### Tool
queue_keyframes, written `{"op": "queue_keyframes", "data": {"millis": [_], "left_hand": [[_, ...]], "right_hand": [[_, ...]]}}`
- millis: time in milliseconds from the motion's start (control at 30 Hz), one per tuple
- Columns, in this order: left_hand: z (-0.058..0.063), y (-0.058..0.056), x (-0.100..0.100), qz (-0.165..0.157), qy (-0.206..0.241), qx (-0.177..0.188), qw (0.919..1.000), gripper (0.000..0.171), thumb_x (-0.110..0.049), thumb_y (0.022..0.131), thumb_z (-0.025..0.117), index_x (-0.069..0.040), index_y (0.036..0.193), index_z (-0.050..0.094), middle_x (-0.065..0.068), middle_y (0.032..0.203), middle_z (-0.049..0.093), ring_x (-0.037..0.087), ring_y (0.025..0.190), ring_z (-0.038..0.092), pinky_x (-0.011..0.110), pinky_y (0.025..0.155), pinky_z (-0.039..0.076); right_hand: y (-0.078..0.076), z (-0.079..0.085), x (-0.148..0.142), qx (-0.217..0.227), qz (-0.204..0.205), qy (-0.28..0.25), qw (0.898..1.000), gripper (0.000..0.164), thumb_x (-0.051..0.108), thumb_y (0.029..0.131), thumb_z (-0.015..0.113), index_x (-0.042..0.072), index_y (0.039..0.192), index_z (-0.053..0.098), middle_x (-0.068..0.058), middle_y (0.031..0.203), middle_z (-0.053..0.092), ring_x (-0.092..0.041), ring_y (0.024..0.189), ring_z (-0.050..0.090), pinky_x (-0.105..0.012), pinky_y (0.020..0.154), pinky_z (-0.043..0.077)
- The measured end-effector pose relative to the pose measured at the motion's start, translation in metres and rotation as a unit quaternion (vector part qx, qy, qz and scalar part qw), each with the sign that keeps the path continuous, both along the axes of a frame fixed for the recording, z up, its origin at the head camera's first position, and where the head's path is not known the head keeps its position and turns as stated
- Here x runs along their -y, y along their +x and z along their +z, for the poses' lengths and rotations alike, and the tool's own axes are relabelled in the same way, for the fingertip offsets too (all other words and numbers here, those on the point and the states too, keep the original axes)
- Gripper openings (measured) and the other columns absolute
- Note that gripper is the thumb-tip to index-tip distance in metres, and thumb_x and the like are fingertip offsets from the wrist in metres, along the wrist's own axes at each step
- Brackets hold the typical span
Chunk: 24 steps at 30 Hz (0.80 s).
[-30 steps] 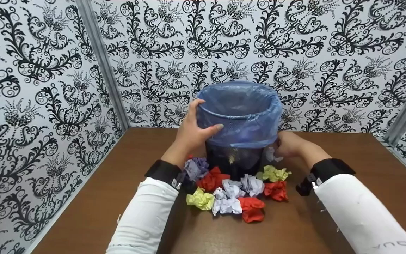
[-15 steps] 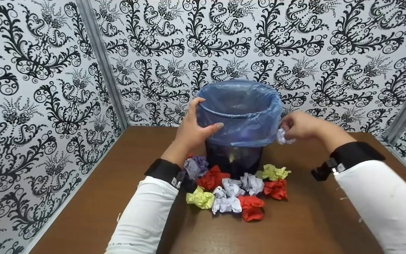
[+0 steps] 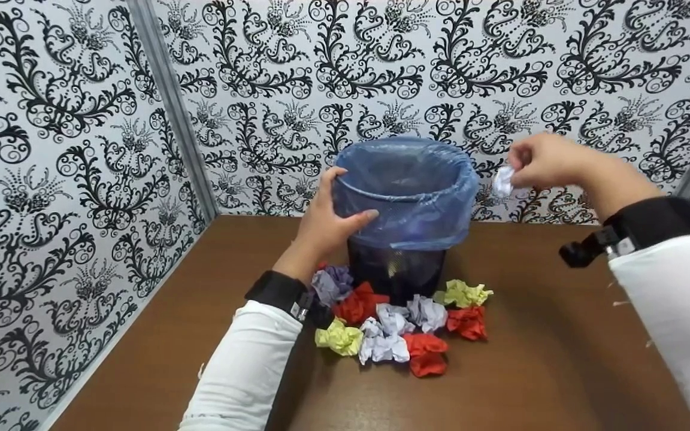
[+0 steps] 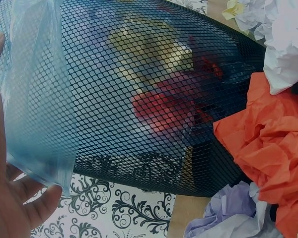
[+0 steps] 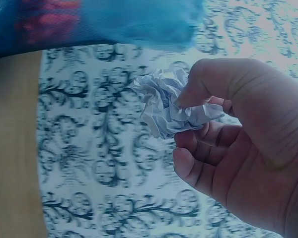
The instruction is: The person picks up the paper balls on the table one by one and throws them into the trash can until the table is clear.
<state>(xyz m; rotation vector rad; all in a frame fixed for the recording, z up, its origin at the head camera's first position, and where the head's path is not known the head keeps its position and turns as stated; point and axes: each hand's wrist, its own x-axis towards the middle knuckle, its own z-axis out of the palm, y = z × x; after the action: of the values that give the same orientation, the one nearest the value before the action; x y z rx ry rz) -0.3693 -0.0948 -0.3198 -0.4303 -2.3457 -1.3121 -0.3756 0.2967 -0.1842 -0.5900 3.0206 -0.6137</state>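
Note:
A black mesh wastebasket (image 3: pixel 396 272) stands on the table, lined with a blue plastic bag (image 3: pixel 417 221) folded down over its rim. My left hand (image 3: pixel 328 218) grips its upper left side, thumb across the front and fingers round the side. Through the mesh in the left wrist view, crumpled yellow paper (image 4: pixel 149 52) and crumpled red paper (image 4: pixel 161 109) show inside. To the right of the rim, my right hand (image 3: pixel 551 160) is raised at about rim height. It pinches a crumpled white paper ball (image 5: pixel 164 101) between thumb and fingers.
Several paper balls lie in front of the basket, among them a red one (image 3: pixel 468 322), a yellow one (image 3: pixel 339 337), a white one (image 3: pixel 384 347) and a purple one (image 3: pixel 332 284). The brown table (image 3: pixel 201 359) meets patterned walls (image 3: pixel 261 90) behind and at left.
My right hand has lifted the white paper ball from low beside the basket, up and to the right. My left hand and the basket have stayed about where they were.

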Motion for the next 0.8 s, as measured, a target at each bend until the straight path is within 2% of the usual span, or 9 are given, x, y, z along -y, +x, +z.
{"op": "queue_keyframes", "data": {"millis": [167, 333, 433, 567, 800], "left_hand": [[0.0, 0.002, 0.0, -0.001, 0.011, 0.007, 0.9999, 0.1, -0.074, 0.063, 0.084, -0.047, 0.144, 0.033, 0.001, 0.147, 0.055, 0.026, 0.125, 0.06, 0.054, 0.108, 0.048], [0.0, 0.002, 0.0, 0.009, 0.01, 0.01, 0.9999, 0.096, -0.073, 0.062, 0.085, -0.053, 0.14, 0.033, 0.0, 0.144, 0.056, 0.028, 0.123, 0.061, 0.056, 0.106, 0.048], [0.001, 0.003, 0.0, 0.007, 0.007, 0.011, 0.9999, 0.097, -0.074, 0.063, 0.085, -0.051, 0.142, 0.033, 0.0, 0.145, 0.056, 0.028, 0.124, 0.061, 0.056, 0.106, 0.048], [0.001, 0.002, -0.001, 0.004, 0.008, 0.009, 0.9999, 0.097, -0.075, 0.062, 0.084, -0.05, 0.141, 0.033, 0.0, 0.145, 0.056, 0.026, 0.123, 0.061, 0.054, 0.106, 0.049], [0.001, 0.001, -0.001, 0.0, 0.009, 0.006, 0.9999, 0.1, -0.076, 0.062, 0.084, -0.047, 0.143, 0.033, 0.0, 0.147, 0.055, 0.026, 0.125, 0.06, 0.055, 0.107, 0.049]], "right_hand": [[0.005, 0.035, 0.01, -0.01, -0.007, 0.002, 1.0, 0.027, 0.015, 0.087, 0.076, 0.006, 0.1, 0.054, -0.01, 0.096, 0.06, -0.021, 0.08, 0.057, -0.029, 0.064, 0.054], [0.008, 0.059, 0.029, -0.023, 0.004, -0.001, 1.0, 0.045, 0.017, 0.088, 0.076, 0.002, 0.125, 0.053, -0.019, 0.114, 0.061, -0.025, 0.089, 0.061, -0.029, 0.069, 0.057], [0.011, 0.064, 0.044, -0.03, 0.004, -0.003, 1.0, 0.052, 0.02, 0.087, 0.076, 0.006, 0.133, 0.055, -0.019, 0.12, 0.061, -0.027, 0.095, 0.061, -0.029, 0.073, 0.057], [0.014, 0.065, 0.066, -0.039, 0.005, -0.006, 0.999, 0.049, 0.021, 0.085, 0.077, 0.01, 0.13, 0.061, -0.015, 0.12, 0.062, -0.026, 0.097, 0.06, -0.028, 0.075, 0.057], [0.018, 0.061, 0.098, -0.054, 0.022, -0.027, 0.998, 0.047, 0.02, 0.084, 0.078, 0.012, 0.128, 0.062, -0.012, 0.115, 0.06, -0.025, 0.096, 0.058, -0.03, 0.075, 0.057]]}}
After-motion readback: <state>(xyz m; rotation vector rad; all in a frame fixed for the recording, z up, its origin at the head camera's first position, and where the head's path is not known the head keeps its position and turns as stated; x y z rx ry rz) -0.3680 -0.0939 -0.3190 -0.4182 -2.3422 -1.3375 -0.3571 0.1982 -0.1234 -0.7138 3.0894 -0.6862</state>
